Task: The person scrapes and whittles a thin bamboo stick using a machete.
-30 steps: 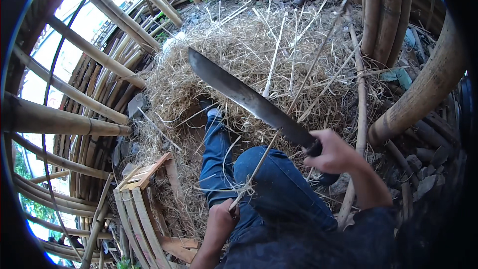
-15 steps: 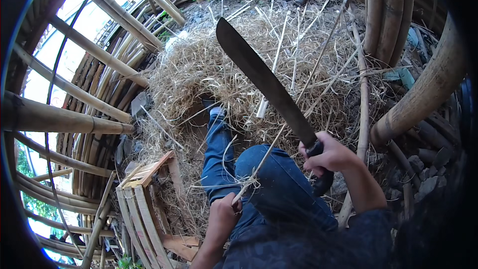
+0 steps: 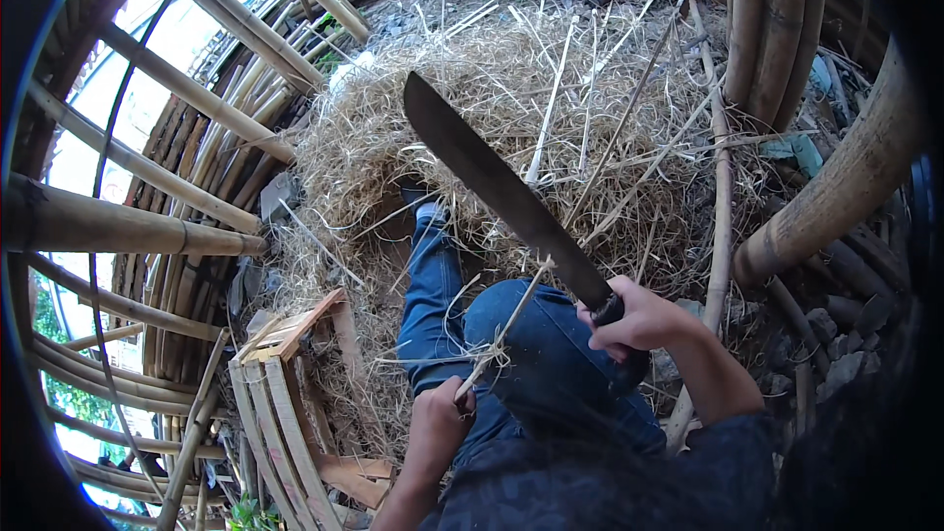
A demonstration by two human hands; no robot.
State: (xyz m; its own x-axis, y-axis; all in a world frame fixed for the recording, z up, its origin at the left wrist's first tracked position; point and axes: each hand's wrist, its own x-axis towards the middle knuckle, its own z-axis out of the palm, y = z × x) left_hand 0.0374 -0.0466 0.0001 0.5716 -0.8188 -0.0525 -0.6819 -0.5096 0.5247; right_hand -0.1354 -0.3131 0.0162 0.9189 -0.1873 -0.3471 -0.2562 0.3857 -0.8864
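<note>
My left hand (image 3: 440,425) is closed around the lower end of a thin bamboo strip (image 3: 521,307), with curled shavings bunched on it just above the fist. The strip slants up over my bent right knee, and its pale upper end shows just short of the blade. In my right hand (image 3: 639,320), fingers wrapped round the dark handle, is a machete (image 3: 501,192). Its broad dark blade points up and to the left, above a heap of shavings (image 3: 383,128). The palm side of each hand is hidden.
A wooden slatted crate (image 3: 280,423) stands left of my legs. Bamboo poles (image 3: 147,226) line the left side, and a thick bamboo post (image 3: 826,192) leans at the right. Long loose strips (image 3: 554,98) lie across the shavings. Stones (image 3: 846,364) and rubble lie at the right.
The machete has come down toward me, its tip lower and slightly left. The left hand's strip, which ran up behind the blade, now ends below it. The left hand is almost still.
</note>
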